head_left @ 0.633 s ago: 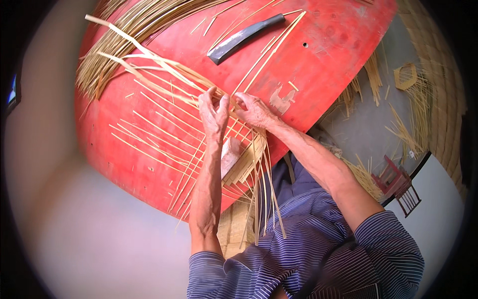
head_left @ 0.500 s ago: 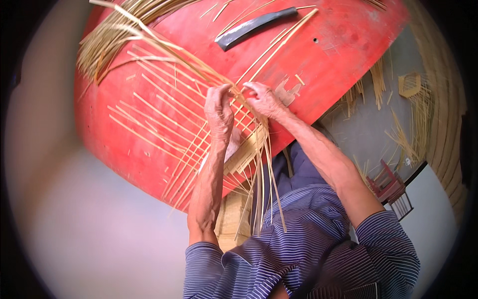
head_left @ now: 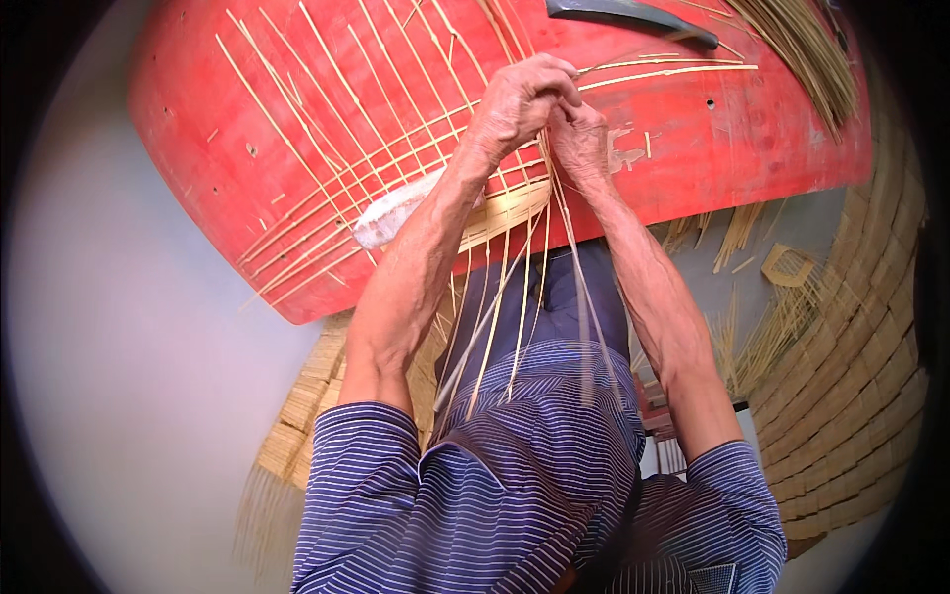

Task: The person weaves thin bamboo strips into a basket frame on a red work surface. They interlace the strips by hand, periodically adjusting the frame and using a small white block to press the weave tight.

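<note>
A half-woven lattice of thin bamboo strips [head_left: 374, 176] lies on a red board, long loose ends spreading from its far and near sides. At its right edge my left hand [head_left: 520, 104] is closed in a pinch on bamboo strips. My right hand [head_left: 582, 144], fingertips close against the left ones, is closed on the strips there too. Exactly which strips each hand grips is partly hidden by the fingers. A whitish oblong block [head_left: 396, 212] rests on the weave under my left forearm. Beside it, a wider pale slat [head_left: 507, 212] lies along the near edge.
The red board [head_left: 752, 148] ends just ahead of my lap. Near its far edge lies a dark curved tool [head_left: 638, 22]; a bundle of strips [head_left: 797, 59] sits at the far right. Woven matting [head_left: 831, 386] and scattered strips [head_left: 772, 332] are on the right-hand floor.
My view has turned, so the board and lattice appear rotated. My hands have come closer together at the lattice's right edge, and the loose strips over my lap have swung.
</note>
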The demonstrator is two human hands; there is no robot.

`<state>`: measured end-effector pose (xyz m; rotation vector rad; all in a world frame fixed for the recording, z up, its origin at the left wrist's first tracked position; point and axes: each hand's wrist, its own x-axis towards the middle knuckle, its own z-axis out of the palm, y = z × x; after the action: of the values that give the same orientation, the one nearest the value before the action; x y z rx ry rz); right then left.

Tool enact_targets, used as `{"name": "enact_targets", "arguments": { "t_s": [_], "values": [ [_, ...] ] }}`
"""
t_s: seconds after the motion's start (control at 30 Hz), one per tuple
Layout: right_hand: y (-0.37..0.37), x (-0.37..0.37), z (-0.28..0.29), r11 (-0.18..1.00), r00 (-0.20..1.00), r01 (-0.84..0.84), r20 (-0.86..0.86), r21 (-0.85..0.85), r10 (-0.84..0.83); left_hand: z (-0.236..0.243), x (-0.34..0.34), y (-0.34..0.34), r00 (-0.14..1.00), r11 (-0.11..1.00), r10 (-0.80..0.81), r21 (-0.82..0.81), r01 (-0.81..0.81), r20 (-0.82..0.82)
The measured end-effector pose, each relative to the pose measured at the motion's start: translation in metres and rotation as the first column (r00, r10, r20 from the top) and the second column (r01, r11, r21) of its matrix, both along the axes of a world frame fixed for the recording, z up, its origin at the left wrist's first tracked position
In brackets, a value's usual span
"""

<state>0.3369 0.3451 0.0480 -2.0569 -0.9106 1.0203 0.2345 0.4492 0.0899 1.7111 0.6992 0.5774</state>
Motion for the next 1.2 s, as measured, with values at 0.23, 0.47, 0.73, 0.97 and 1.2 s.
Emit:
{"name": "enact_targets", "arguments": {
  "t_s": [0.23,0.47,0.73,0.97,1.2],
  "values": [
    [0.009,0.011,-0.007,0.958,0.987,-0.051,-0.129,0.282,0.091,-0.012,-0.006,-0.017,0.99,0.954,0.139,-0.272,-0.129,0.016],
    [0.026,0.012,-0.003,0.991,0.995,-0.062,0.081,0.122,0.052,0.005,-0.003,0.013,0.978,0.979,0.204,0.013,-0.204,0.04],
    [0.02,0.005,-0.011,0.991,0.99,0.054,0.124,0.125,-0.07,-0.071,-0.028,-0.08,0.823,0.798,0.229,-0.385,-0.465,-0.52],
    [0.035,0.003,0.005,0.987,0.955,-0.081,0.294,0.142,0.036,-0.096,-0.018,-0.095,0.819,0.761,0.36,-0.367,-0.535,-0.446],
    [0.021,0.009,-0.006,0.984,0.985,0.17,0.029,-0.044,-0.169,-0.107,-0.011,-0.099,0.76,0.782,0.434,-0.215,-0.584,-0.484]
  ]
}}
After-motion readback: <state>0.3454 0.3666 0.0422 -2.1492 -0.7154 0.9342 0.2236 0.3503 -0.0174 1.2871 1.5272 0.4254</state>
